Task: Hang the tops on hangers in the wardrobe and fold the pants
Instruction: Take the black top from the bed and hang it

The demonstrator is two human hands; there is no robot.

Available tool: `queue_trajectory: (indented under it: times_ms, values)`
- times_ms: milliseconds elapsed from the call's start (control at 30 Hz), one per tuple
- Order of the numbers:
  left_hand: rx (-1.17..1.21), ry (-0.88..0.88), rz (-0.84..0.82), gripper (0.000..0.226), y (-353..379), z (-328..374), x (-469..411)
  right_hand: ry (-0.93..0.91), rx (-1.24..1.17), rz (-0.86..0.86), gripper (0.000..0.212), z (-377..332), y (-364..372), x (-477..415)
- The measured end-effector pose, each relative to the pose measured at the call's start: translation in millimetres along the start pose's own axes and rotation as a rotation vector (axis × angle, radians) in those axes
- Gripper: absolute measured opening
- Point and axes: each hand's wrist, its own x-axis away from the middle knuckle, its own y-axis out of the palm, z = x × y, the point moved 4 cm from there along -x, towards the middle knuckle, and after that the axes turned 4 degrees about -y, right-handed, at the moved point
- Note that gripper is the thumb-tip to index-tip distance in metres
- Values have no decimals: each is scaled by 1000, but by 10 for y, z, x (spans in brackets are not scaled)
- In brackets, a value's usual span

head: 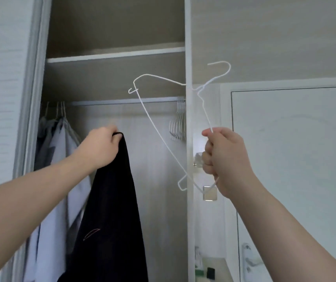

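**Wardrobe open: top and hanger not joined yet**

Wardrobe (114, 55) rail (122, 101) runs above both hands. Left hand (100, 148) is curled tight round the top edge of the dark top (112, 210), which hangs straight down below that fist. Right hand (222, 159) is closed round the white hanger (156, 128); its hook pokes up above that fist. Next, I think, the hanger's arm must slide inside the top's neck.
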Motion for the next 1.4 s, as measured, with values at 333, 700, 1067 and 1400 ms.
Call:
queue_trajectory:
  times_ms: [333,700,1067,1400]
  values:
    - [131,-215,-218,36,49,226,1124,226,-20,8,18,132,-1052,796]
    - [626,-670,-548,17,298,288,2186,235,43,-328,25,127,-1451,2268]
    - [532,-587,-661,14,241,587,2878,261,459,-356,23,175,-1582,3302]
    - [337,-179,-664,29,82,1039,3063,370,499,-386,29,406,-1625,3288]
